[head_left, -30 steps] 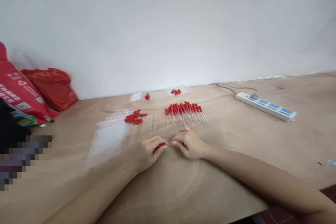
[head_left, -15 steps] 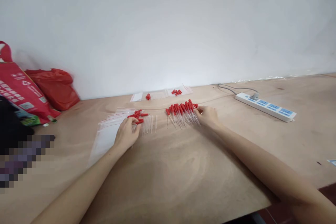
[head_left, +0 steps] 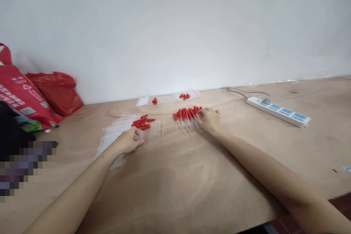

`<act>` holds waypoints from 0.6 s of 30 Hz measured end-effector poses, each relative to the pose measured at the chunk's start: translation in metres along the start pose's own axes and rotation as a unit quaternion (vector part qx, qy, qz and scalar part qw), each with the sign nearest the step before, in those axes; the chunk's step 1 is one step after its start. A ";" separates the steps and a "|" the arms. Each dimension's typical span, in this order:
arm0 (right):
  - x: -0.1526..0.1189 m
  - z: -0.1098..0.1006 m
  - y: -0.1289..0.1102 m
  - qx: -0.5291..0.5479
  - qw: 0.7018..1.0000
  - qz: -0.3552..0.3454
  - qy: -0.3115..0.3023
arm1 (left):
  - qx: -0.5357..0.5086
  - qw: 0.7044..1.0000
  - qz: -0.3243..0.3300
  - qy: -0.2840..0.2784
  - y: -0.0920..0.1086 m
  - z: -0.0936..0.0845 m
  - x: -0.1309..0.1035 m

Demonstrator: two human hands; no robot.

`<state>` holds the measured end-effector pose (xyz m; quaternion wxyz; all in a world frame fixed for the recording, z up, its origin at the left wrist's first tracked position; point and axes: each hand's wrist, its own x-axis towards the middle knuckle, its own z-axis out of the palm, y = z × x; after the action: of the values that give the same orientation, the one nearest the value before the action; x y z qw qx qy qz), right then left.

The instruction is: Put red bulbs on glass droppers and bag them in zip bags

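Several clear droppers with red bulbs [head_left: 189, 112] lie side by side in a row at the centre. At the row's right end is my right hand [head_left: 210, 120], fingers bent against the last droppers; its fingertips are partly hidden. My left hand [head_left: 131, 140] is at the front edge of the clear plastic bags [head_left: 112, 135], thumb and fingers closed around a thin clear tube [head_left: 138, 148]. Just beyond it, loose red caps [head_left: 141, 121] lie on the bags. Several bare clear tubes [head_left: 157, 130] stand in a line on the table right of the caps.
By the wall lies another clear bag [head_left: 142, 101] with red caps [head_left: 185, 96] and thin tubes. A white power strip [head_left: 278, 111] with a plugged-in cable is at the right. Red bags [head_left: 56, 93] stand at the far left. The wooden table [head_left: 175, 186] reaches the wall.
My left hand has moved back from the red caps toward the near side, and a clear tube shows at its fingers. My right hand has shifted slightly left against the droppers.
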<state>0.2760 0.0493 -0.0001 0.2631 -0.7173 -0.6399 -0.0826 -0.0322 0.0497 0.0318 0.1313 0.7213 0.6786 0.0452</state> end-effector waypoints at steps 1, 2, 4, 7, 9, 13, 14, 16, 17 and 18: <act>-0.003 0.000 -0.010 0.006 1.000 -0.027 0.004 | -0.015 1.000 0.009 0.005 0.001 0.002 0.000; -0.007 0.001 -0.020 0.013 0.998 -0.057 -0.002 | -0.027 0.999 0.017 0.016 0.003 0.005 0.000; -0.014 0.003 -0.043 0.030 0.993 -0.107 -0.026 | -0.041 0.998 0.033 0.045 0.008 0.010 0.000; -0.020 0.009 -0.076 0.043 0.987 -0.139 -0.071 | -0.050 0.993 0.053 0.089 0.015 0.018 0.000; -0.019 0.013 -0.095 0.036 0.987 -0.125 -0.093 | -0.061 0.990 0.061 0.110 0.017 0.022 0.000; -0.011 0.019 -0.122 0.017 0.987 -0.070 -0.143 | -0.032 0.977 0.095 0.187 0.008 0.025 0.005; -0.009 0.019 -0.126 0.015 0.986 -0.059 -0.156 | -0.012 0.972 0.109 0.208 0.004 0.026 0.008; -0.006 0.020 -0.132 0.014 0.983 -0.043 -0.179 | 0.015 0.965 0.134 0.227 -0.004 0.028 0.013; -0.005 0.021 -0.133 0.015 0.981 -0.038 -0.187 | 0.018 0.964 0.141 0.226 -0.007 0.029 0.015; -0.004 0.021 -0.134 0.017 0.980 -0.034 -0.194 | 0.015 0.963 0.145 0.225 -0.009 0.030 0.018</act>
<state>0.1418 0.0612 0.0165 0.1432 -0.6932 -0.7038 0.0597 -0.0326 0.0638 -0.0014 -0.0438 0.7849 0.5796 0.2148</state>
